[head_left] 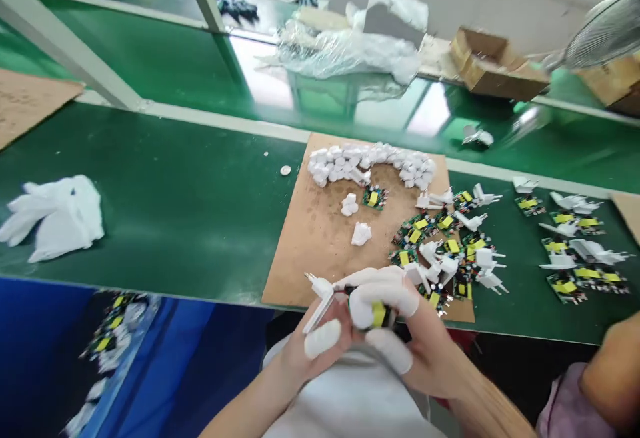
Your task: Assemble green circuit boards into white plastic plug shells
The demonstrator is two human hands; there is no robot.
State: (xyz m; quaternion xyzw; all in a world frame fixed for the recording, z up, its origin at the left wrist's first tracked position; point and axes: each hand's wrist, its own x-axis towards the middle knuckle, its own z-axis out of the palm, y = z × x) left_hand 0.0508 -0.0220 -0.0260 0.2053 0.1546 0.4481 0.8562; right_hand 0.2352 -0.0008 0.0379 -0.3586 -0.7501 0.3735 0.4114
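Note:
Near the front edge of the cardboard sheet (295,258), both hands are together. My left hand (320,338) has its fingers closed on a white plug housing (321,291) with metal pins pointing up and left. White finger covers are on the fingers of both hands. My right hand (400,318) pinches a circuit board with a yellow component (379,314) and a white round piece (361,311) beside it. A dark bit lies between the hands. Beyond them on the cardboard are small white clumps (361,233), a single board (375,197) and a curved pile of white pieces (340,163).
Boards with white housings (450,245) cover the cardboard's right side; more (565,245) lie further right. A white glove (65,215) lies left. A blue bin (165,358) is below left. A person's arm (613,371) shows at right. Behind are plastic wrap (345,51), a box (495,68) and a fan (607,28).

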